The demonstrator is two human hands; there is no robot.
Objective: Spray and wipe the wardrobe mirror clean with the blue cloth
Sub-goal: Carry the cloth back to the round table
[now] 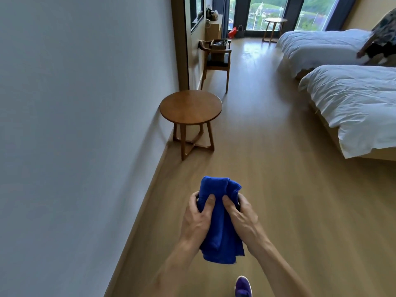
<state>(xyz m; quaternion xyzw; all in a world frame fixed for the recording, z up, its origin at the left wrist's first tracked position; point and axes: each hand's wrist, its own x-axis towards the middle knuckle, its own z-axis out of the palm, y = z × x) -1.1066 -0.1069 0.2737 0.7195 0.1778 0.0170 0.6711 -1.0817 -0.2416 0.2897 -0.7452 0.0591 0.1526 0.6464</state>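
Above wood floor (278,189), hands grip plush blue cloth (222,232).

Two beds (321,45) (353,103), two round tables (190,107) (275,19), one chair (216,60), one blue cloth (215,186), two hands (196,220) (243,219), one shoe (243,286).

Left hand (196,221), right hand (242,219): fingers mostly hidden behind blue cloth (219,189). Purple shoe (243,287) cut by bottom edge.
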